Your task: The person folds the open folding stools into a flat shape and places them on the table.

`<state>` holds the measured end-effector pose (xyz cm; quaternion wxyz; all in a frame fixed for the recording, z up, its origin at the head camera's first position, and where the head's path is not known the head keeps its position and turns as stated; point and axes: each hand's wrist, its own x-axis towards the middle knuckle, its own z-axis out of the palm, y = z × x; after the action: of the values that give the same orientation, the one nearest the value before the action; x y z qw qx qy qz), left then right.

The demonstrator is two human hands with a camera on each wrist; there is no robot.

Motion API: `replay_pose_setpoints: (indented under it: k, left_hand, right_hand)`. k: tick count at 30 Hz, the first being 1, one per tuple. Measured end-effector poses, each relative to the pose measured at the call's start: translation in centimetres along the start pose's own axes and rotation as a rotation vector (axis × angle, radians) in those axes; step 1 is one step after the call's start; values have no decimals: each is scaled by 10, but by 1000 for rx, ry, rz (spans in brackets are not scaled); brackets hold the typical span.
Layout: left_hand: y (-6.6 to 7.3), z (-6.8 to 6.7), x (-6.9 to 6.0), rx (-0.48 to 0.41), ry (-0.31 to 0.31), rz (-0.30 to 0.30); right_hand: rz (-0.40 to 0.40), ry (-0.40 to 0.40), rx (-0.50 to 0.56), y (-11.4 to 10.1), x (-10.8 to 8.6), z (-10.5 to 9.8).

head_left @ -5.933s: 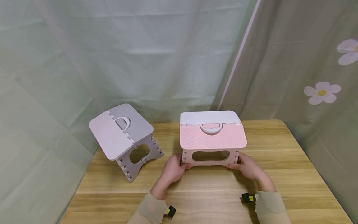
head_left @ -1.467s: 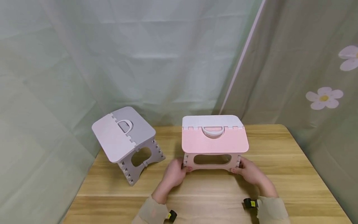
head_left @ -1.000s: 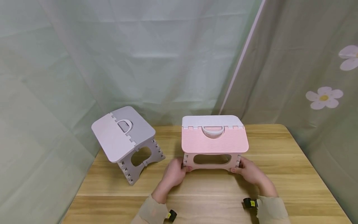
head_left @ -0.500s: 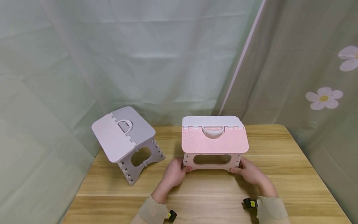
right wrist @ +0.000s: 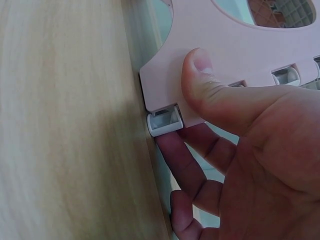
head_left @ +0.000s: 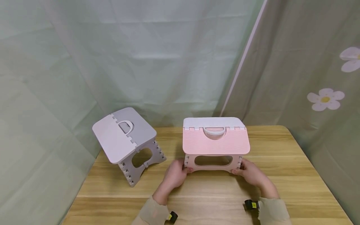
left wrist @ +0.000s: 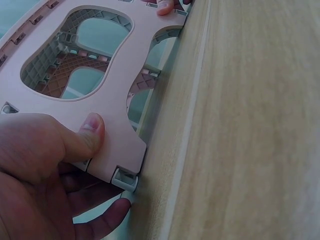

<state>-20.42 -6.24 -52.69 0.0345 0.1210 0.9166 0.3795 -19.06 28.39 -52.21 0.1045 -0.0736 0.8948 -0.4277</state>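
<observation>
Left hand (head_left: 175,172) and right hand (head_left: 250,170): both narrowed to a pinch on the pink stool (head_left: 216,145), one at each lower front corner, thumbs on the front panel (left wrist: 115,120), fingers bent behind. Locate pink stool upright at the tabletop (head_left: 213,200), with curtain (head_left: 157,72) behind; full foot contact not verifiable from these views. Judge folding as the main hazard: possible cause, uneven inward pressure on the jointed sides of the pink stool, with collapse toward a flat state. Judge trapped fingertips as the second hazard: likely cause, fingers placed behind the front panel, just beside the lowest side joint (right wrist: 167,129) and close to the tabletop. Beware of tilting under unequal lift, one hand ahead of the other, with no support visible at the rear of the pink stool. Beware also of slipping, given short thumb contact on an apparently smooth surface. Allow clearance at the left of the pink stool: with too long a sideways slide, risk of knocking against the grey stool (head_left: 126,142). Avoid excess push rearward of the pink stool, for risk of snagging on the curtain.
</observation>
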Motion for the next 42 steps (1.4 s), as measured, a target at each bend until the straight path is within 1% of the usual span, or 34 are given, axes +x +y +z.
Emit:
replay_pose_setpoints:
  k: [6,18,27,42]
  left_hand:
    - [0,1,0,9,-4,-11]
    - [-1,0,0,2,-1,6]
    - [0,-1,0,-6,-9,-4]
    - [1,-1,1,-7,-9,-1]
  right_hand:
    - [-4,0,-1,0,-1,1]
    - [-14,7,-5,1,0,1]
    - [-6,0,29,0,0,2]
    - [-3,0,10,0,-1,1]
